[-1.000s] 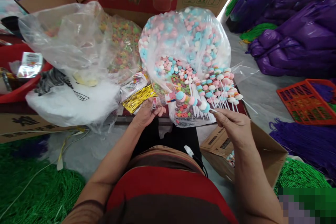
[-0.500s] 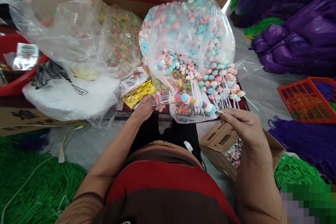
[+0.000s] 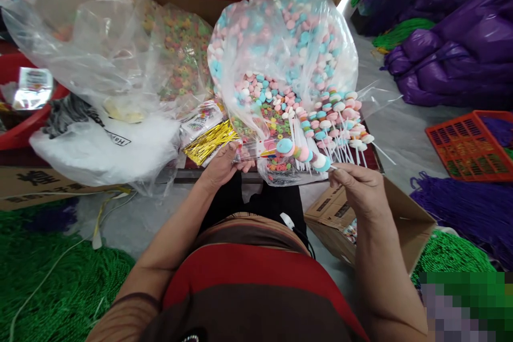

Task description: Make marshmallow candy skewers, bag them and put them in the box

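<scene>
My right hand [image 3: 358,184] pinches the white stick of a candy skewer [image 3: 306,155], threaded with blue, pink, white and orange pieces. The skewer's far end points left, at the mouth of a small clear wrapper [image 3: 256,150]. My left hand [image 3: 224,164] grips the wrapper's other end between thumb and fingers. Gold twist ties [image 3: 210,141] lie just beyond my left hand. Several finished-looking skewers [image 3: 336,123] rest on the table beyond my right hand, beside a big clear bag of pink, blue and white candies [image 3: 280,37].
A bag of ring candies [image 3: 186,53] and a white plastic bag [image 3: 108,149] lie at the left, near a red basin [image 3: 20,133]. An open carton [image 3: 332,211] stands below my right forearm. An orange crate [image 3: 457,149] and purple bags [image 3: 452,59] are at the right.
My right hand has moved slightly left with the skewer, whose tip now overlaps the clear wrapper differently. My left hand keeps its grip on the wrapper. The view has shifted slightly.
</scene>
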